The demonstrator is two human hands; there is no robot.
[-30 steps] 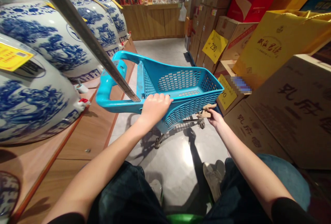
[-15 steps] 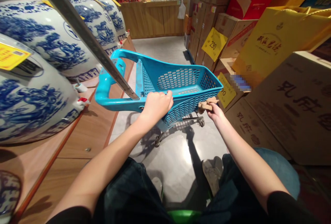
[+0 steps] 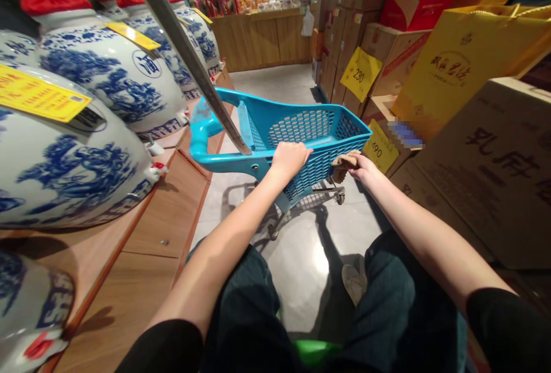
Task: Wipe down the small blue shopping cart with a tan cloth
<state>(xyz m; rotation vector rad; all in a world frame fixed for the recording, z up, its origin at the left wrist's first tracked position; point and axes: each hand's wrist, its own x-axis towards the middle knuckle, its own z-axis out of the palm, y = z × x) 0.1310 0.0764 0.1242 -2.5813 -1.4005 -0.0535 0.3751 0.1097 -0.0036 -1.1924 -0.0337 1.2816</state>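
A blue plastic shopping cart (image 3: 301, 126) with mesh sides stands in front of me, its handle end to the left. My left hand (image 3: 290, 158) is closed over the near rim of the basket. In my right hand (image 3: 365, 167) is a crumpled brown cloth (image 3: 344, 165), pinched and touching the outer mesh near the basket's right end. A metal pole (image 3: 185, 46) slants down to the near rim, left of my left hand. The basket shows nothing inside it.
Large blue-and-white jars (image 3: 107, 69) line a wooden platform (image 3: 150, 229) on the left. Cardboard boxes (image 3: 486, 160) and a yellow bag (image 3: 456, 69) are stacked on the right. Behind the cart is a wooden counter (image 3: 262, 37) with packaged goods. Below me, a green surface (image 3: 316, 352) shows between my legs.
The cart's handle end appears further right in the view, and my left hand appears further right with the rim. The cloth has changed shape and hangs lower at the mesh.
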